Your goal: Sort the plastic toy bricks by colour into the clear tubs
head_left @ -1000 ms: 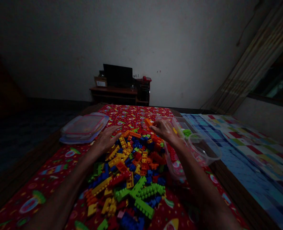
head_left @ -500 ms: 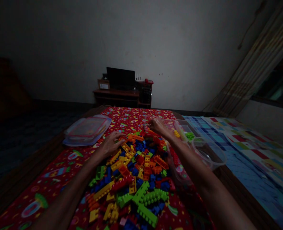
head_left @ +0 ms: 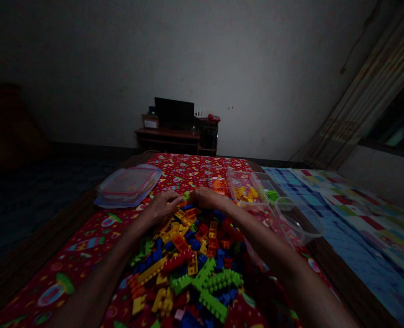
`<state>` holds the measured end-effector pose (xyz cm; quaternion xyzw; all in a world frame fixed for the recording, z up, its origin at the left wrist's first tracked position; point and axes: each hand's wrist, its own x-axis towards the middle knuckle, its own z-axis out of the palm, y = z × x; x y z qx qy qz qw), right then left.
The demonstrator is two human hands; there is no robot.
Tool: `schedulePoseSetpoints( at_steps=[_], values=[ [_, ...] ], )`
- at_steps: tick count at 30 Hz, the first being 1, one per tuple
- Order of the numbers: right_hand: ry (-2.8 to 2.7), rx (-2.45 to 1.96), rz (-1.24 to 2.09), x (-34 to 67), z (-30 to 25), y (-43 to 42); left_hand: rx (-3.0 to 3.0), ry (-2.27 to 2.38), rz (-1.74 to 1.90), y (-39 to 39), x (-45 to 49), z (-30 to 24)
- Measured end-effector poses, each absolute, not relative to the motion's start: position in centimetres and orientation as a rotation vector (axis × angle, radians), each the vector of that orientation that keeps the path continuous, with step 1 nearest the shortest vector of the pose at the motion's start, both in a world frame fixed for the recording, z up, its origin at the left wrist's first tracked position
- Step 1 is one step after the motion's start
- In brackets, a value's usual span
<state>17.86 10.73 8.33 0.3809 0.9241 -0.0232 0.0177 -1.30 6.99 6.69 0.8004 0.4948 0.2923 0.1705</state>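
Observation:
A heap of toy building bricks [head_left: 191, 241] in orange, yellow, blue, green and red lies on the red patterned cloth [head_left: 82, 228]. At its far left edge is my left hand [head_left: 162, 207], with fingers bent and drawn together. Just right of it, my right hand [head_left: 205, 198] reaches over the far end of the heap, fingers curled down. What either hand pinches is too dark and hidden to make out. Beyond my right hand, clear plastic containers hold orange bricks [head_left: 220, 186], yellow bricks [head_left: 246, 193] and green bricks [head_left: 272, 196].
Stacked clear lids [head_left: 128, 184] lie at the left of the cloth. A clear round-cornered tub [head_left: 299, 221] stands near the right edge, by a bed with a blue checked cover [head_left: 352, 241]. Against the far wall is a desk [head_left: 167, 133] with a black monitor [head_left: 174, 113].
My right hand has moved left and nearer, from beside the orange bricks' container to the heap beside my left hand. My left hand's fingers have drawn together.

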Motion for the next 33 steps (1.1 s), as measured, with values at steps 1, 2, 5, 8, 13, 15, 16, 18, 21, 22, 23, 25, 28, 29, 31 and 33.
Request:
schedulePoseSetpoints(
  at_steps=[1,2,5,8,13,15,16,18,21,22,23,25,28,29,31,33],
  values=[
    [2.892,1.190,-0.117,18.2,8.4,10.4,2.266,1.413,0.839,7.1,-1.4,6.7],
    [2.915,1.194,-0.169,18.6,8.6,10.1,2.259,1.423,0.852,7.2,-1.5,6.6],
    [2.993,1.200,-0.326,19.8,9.1,8.7,2.260,1.450,0.878,7.5,-1.6,6.0],
    [3.068,1.268,-0.413,21.1,9.5,7.0,2.287,1.438,0.768,7.5,-1.4,5.3],
    [3.147,1.486,-0.329,22.7,9.7,4.3,2.308,1.369,0.633,7.0,-1.2,5.3],
    [3.139,1.574,-0.323,23.7,9.9,3.9,2.324,1.344,0.644,6.9,-1.2,5.5],
    [3.124,1.641,-0.309,24.3,10.2,4.0,2.332,1.336,0.641,6.9,-1.2,5.7],
    [3.077,1.810,-0.216,26.2,10.7,4.5,2.348,1.318,0.620,6.9,-1.1,5.8],
    [2.878,2.129,0.099,30.2,11.7,5.9,2.368,1.298,0.604,7.0,-1.0,5.8],
    [2.752,2.235,0.198,31.7,11.9,6.5,2.375,1.296,0.601,7.0,-1.0,5.7],
    [2.625,2.306,0.262,33.2,12.2,7.0,2.384,1.295,0.596,7.0,-1.0,5.7],
    [2.390,2.404,0.316,35.8,12.5,7.8,2.394,1.298,0.594,7.0,-0.9,5.6],
    [2.101,2.495,0.327,38.7,12.6,8.4,2.372,1.305,0.605,7.2,-0.8,5.4],
    [2.024,2.514,0.325,39.4,12.5,8.5,2.357,1.308,0.610,7.3,-0.8,5.4],
    [1.930,2.525,0.307,40.2,12.3,8.4,2.332,1.315,0.615,7.4,-0.8,5.3],
    [1.921,2.506,0.279,40.5,12.0,8.4,2.317,1.325,0.619,7.3,-0.7,5.3]
  ],
)
